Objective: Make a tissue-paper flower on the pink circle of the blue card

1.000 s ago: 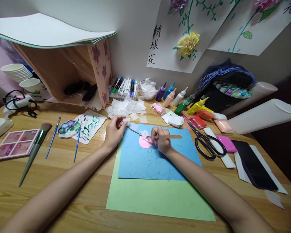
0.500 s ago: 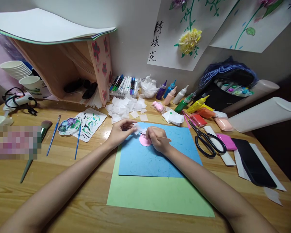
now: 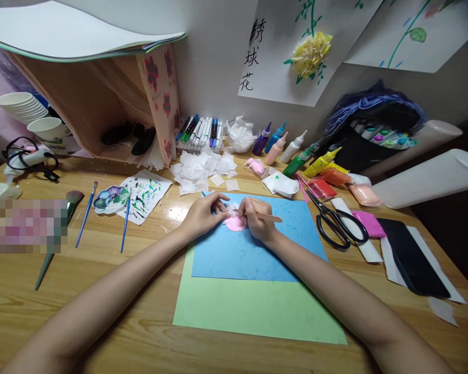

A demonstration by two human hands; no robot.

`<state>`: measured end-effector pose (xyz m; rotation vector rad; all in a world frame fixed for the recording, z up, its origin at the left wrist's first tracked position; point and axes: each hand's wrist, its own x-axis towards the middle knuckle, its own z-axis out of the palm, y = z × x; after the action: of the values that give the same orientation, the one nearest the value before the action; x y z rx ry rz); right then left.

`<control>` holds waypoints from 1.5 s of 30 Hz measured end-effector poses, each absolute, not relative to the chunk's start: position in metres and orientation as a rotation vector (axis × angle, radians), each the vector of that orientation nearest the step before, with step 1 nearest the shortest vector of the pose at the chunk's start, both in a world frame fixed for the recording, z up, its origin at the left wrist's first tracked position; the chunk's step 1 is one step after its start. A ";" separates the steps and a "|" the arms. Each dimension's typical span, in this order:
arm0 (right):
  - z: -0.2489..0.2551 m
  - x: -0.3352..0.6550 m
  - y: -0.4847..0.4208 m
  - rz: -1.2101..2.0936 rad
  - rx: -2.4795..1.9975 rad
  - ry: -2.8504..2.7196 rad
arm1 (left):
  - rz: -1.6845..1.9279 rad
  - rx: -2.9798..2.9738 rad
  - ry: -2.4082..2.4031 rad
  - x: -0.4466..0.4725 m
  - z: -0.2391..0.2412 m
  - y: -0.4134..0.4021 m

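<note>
On a blue sheet (image 3: 249,259) lies a flat pink clay disc (image 3: 236,224) with crumpled white tissue paper (image 3: 232,207) standing at its far side. My left hand (image 3: 205,214) bends its fingers around the left edge of the disc, thumb and fingertips against the clay and tissue. My right hand (image 3: 259,221) is closed like a pen grip around a thin wooden stick (image 3: 272,217). The stick's blunt end sticks out to the right; its working end, at the tissue, is hidden by my fingers.
Behind are a pile of white tissue squares (image 3: 198,169), markers (image 3: 203,131) and several paint bottles (image 3: 277,149). Black scissors (image 3: 337,223) and a phone (image 3: 415,257) lie right. Paintbrushes (image 3: 86,214) lie left. A green sheet (image 3: 257,311) lies beneath the blue one.
My left hand has moved right and in to the pink disc; the tissue piece earlier seen at its fingertips no longer shows there. My right hand stays at the disc with the stick. The view shifted slightly.
</note>
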<state>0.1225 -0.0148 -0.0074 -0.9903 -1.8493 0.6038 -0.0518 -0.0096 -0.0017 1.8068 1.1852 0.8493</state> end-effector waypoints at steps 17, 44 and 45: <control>-0.006 0.119 -0.015 0.454 -0.879 -2.157 | 0.878 1.839 1.203 -0.052 -0.004 -0.007; -0.013 0.116 -0.013 0.514 -1.022 -1.949 | 0.830 1.884 1.187 -0.054 -0.005 -0.008; -0.013 0.115 -0.013 0.523 -1.040 -1.938 | 0.830 1.883 1.188 -0.054 -0.004 -0.009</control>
<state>0.1147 -0.0132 -0.0126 -1.0404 -1.9382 0.5230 -0.0543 -0.0086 -0.0044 1.8829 1.1876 0.8300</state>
